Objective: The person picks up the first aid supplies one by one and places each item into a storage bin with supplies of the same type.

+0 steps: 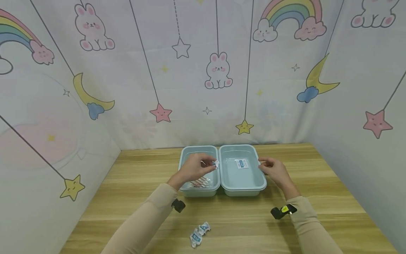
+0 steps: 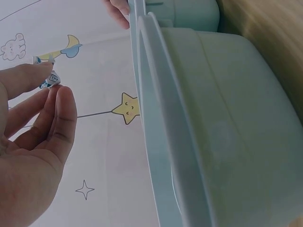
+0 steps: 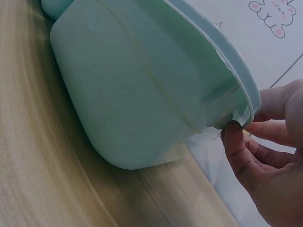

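My left hand (image 1: 194, 167) pinches a small crumpled white-and-blue packet (image 1: 216, 164) between thumb and fingertips, above the left light-blue plastic basin (image 1: 199, 190). In the left wrist view the packet (image 2: 50, 79) sticks out past the fingertips. Several thin pale sticks with reddish parts (image 1: 201, 182) lie in that basin; their kind is unclear. My right hand (image 1: 275, 171) grips the right rim of the second light-blue basin (image 1: 242, 187), seen closely in the right wrist view with the thumb and fingers around the rim (image 3: 253, 101). Inside this basin lies a flat white-and-blue packet (image 1: 242, 163).
Two crumpled white-and-blue packets (image 1: 196, 237) lie close together on the wooden table (image 1: 241, 225), near its front. The basins stand side by side near the back edge. Behind them hangs a printed cloth (image 1: 196, 91), with more of it along both sides.
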{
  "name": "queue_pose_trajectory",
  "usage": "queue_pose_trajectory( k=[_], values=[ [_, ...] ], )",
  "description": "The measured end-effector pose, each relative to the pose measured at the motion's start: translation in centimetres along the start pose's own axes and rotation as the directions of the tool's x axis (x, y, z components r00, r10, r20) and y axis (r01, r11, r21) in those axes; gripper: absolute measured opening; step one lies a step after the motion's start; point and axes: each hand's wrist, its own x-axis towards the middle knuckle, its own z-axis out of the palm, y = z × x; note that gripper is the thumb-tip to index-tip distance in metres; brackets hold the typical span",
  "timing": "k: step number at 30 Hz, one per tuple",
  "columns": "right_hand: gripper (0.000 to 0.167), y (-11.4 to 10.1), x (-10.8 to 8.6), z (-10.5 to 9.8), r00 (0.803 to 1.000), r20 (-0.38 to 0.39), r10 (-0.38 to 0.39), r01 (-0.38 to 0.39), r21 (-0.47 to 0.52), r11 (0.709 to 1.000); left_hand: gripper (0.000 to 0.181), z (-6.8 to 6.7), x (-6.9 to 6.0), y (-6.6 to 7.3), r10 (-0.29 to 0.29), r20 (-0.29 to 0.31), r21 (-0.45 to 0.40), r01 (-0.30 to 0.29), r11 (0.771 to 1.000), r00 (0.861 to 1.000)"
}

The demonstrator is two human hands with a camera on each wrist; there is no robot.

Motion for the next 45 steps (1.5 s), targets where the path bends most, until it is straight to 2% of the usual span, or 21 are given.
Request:
queue_pose_trajectory(
  k=[11, 24, 35, 45],
  values=[
    [0.038, -0.1, -0.2, -0.1, 1.000, 0.002, 0.006, -0.006, -0.010, 1.000, 0.021, 0.7, 0.2, -0.3, -0.004, 0.017, -0.061, 0.005, 0.998, 1.000],
    [0.039, 0.0, 0.0, -0.1, 1.000, -0.006, 0.015, -0.015, -0.017, 1.000, 0.020, 1.7, 0.2, -0.5, -0.029, 0.044, -0.048, 0.032, 0.998, 0.999],
    [0.038, 0.0, 0.1, -0.1, 1.000, -0.003, 0.007, -0.007, -0.007, 1.000, 0.020, 2.4, 0.3, -0.6, -0.010, 0.040, 0.006, 0.010, 1.000, 0.999],
    [0.038, 0.0, 0.0, -0.1, 1.000, -0.004, 0.006, -0.006, -0.009, 1.000, 0.020, 2.9, 0.4, -0.7, -0.025, 0.076, -0.012, 0.026, 1.000, 0.997]
  ],
)
